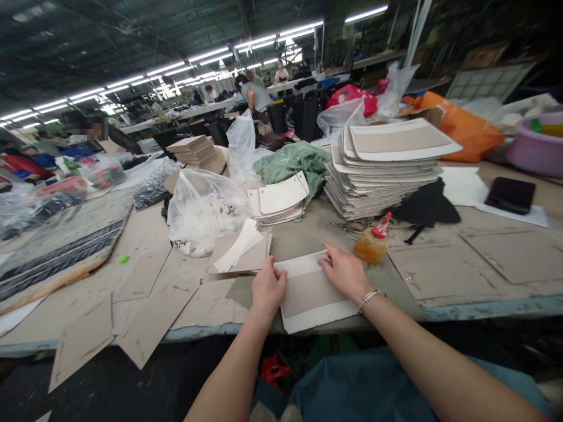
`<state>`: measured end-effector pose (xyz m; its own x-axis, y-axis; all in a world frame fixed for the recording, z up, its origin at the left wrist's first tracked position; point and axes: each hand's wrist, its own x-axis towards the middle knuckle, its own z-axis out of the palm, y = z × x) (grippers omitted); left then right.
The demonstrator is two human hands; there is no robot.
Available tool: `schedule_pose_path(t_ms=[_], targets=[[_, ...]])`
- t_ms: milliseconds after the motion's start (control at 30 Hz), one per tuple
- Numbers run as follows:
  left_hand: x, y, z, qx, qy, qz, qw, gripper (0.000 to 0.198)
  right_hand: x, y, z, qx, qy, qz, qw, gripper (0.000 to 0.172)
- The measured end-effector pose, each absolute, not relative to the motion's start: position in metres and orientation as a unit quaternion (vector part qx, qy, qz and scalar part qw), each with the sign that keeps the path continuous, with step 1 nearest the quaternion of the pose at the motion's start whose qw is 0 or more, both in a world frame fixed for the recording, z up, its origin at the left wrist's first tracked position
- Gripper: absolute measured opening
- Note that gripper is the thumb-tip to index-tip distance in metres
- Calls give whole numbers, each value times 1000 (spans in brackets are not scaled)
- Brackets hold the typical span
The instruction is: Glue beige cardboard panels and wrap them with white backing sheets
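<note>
A rectangular cardboard panel (314,296), grey-brown in the middle with white strips along its long sides, lies at the table's front edge before me. My left hand (269,287) is closed on its left edge, fingers curled. At the panel's far right corner, my right hand (345,272) holds the edge between thumb and fingers; some of its fingers are hidden. Just beyond my right hand stands a glue bottle (373,243) with a red nozzle and amber contents. Scissors (347,228) lie behind it. White paper strips (240,246) rest on cardboard left of my left hand.
A tall stack of similar panels (382,170) stands behind the bottle, with a smaller stack (281,199) to its left. Plastic bags (206,211) crowd the middle. A black phone (511,194) and a purple basin (534,146) are at right. Loose cardboard sheets (153,313) overhang the front edge.
</note>
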<state>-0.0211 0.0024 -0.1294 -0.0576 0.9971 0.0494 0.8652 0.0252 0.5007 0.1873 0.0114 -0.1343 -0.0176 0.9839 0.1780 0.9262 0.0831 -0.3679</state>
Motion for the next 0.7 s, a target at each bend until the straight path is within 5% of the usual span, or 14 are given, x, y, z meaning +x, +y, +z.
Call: schedule_pose_path(t_ms=[200, 333, 700], targets=[[-23, -4, -128, 687, 691, 203, 97, 53, 188, 7, -127, -654, -729, -7, 204, 50], [-25, -22, -112, 750, 632, 196, 1, 32, 186, -5, -123, -600, -773, -19, 204, 42], [-7, -55, -99, 847, 521, 54, 94, 30, 159, -22, -138, -425, -894, 47, 129, 48]])
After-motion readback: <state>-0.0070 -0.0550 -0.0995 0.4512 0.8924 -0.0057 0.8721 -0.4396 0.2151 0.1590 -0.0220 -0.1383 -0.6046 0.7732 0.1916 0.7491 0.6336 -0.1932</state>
